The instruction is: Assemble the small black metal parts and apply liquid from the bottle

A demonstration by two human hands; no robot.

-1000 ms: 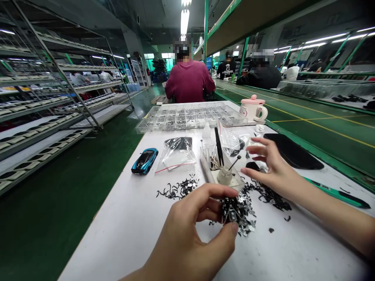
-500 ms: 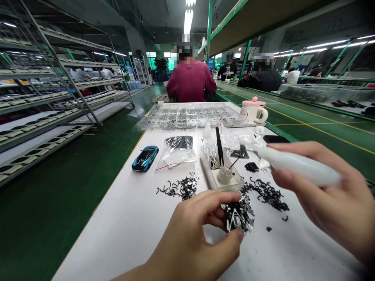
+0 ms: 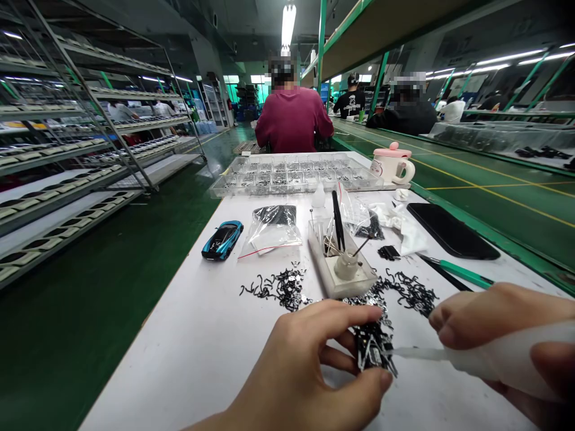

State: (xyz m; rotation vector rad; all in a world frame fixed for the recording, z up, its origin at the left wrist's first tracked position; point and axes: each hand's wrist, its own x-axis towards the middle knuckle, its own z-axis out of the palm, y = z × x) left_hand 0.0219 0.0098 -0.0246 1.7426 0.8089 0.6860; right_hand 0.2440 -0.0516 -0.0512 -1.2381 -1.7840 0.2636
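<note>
My left hand [image 3: 300, 359] pinches a small black part with silver struts [image 3: 372, 354] between thumb and fingers, low over the white table. My right hand [image 3: 498, 314] grips a white squeeze bottle [image 3: 489, 359], tipped sideways. Its thin nozzle points left, with the tip at the right edge of the black part; whether they touch I cannot tell. Right beyond my left hand lies a pile of small black and silver pieces [image 3: 384, 317]. Loose black curved pieces [image 3: 411, 292] spread to its right, and another pile [image 3: 290, 287] lies to the left.
A clear holder [image 3: 321, 263] carries tweezers [image 3: 337, 221] and a small jar [image 3: 347, 266]. Around it are a blue toy car [image 3: 223, 240], a plastic bag [image 3: 272, 230], a black phone [image 3: 451, 230] and a green-handled knife [image 3: 462, 272]. Behind stand a compartment tray [image 3: 269, 190] and a lidded mug [image 3: 390, 166].
My right hand has come down and toward me with the squeeze bottle, bringing its nozzle to the black part. The phone and knife have come into view. My left hand has shifted slightly right.
</note>
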